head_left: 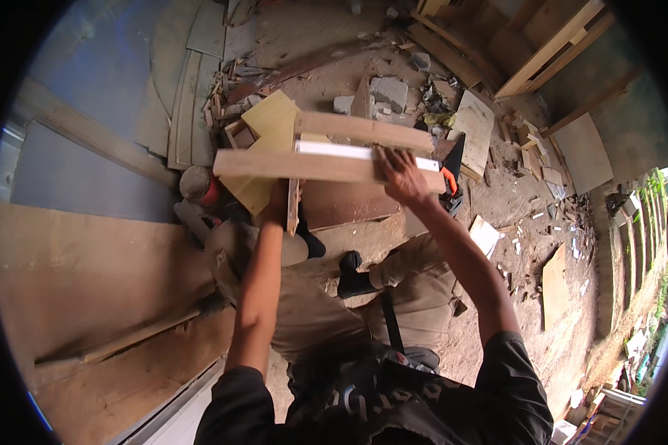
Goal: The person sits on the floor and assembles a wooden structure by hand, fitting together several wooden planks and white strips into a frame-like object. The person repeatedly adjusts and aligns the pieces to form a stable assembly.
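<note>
Bare dirt floor stretches under us, littered with wood offcuts, chips and broken bits, with large plywood sheets lying to our left and a timber frame leaning at the upper right. We sit low, our knees in khaki trousers and black shoes showing below the work. In front of us, raised off the ground, we hold a wooden assembly of two long pale planks running side by side with a white strip between them and a short upright piece hanging down near its left side. Behind it lie a yellow board and a dark brown panel on the floor. Our right hand rests on top of the nearer plank toward its right end, fingers spread flat over the wood. Our left hand reaches under the assembly near the upright piece; it is mostly hidden, so we cannot tell how its fingers lie. Just beyond the right hand, an orange and black tool sits on the ground.
</note>
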`<state>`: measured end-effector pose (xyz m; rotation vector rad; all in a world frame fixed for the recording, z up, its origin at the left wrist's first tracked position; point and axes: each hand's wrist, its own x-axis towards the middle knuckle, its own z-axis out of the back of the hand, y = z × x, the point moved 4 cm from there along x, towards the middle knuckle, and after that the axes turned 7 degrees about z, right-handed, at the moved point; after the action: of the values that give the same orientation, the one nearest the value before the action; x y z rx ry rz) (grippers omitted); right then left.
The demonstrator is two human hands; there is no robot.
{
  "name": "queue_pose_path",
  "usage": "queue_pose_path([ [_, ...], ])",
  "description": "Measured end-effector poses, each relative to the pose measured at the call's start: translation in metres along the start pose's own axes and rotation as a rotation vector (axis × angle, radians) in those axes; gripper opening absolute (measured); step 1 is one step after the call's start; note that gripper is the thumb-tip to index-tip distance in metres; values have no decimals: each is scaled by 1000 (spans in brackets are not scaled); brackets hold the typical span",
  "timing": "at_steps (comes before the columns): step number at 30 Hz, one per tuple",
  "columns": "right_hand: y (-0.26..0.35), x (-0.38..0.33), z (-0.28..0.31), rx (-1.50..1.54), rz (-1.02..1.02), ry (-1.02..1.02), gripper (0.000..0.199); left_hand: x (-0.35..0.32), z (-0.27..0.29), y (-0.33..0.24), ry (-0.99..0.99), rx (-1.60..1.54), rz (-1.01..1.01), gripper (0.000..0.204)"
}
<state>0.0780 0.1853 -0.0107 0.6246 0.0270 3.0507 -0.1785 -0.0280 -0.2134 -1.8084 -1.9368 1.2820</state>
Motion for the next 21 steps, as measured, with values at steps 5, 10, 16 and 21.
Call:
queue_pose_path([
  [5,-5,-47,-54,-81,18,56,81,45,-1,49,-127,9,86,58],
  [10,7,-49,-86,-79,-127,119,80,44,19,46,-219,17,99,66],
  [16,21,-44,-102,-80,-173,207,84,43,30,40,-394,-112,28,76],
  [21,35,-33,-105,-26,-179,217,91,-7,31,45,-714,-521,-303,84],
])
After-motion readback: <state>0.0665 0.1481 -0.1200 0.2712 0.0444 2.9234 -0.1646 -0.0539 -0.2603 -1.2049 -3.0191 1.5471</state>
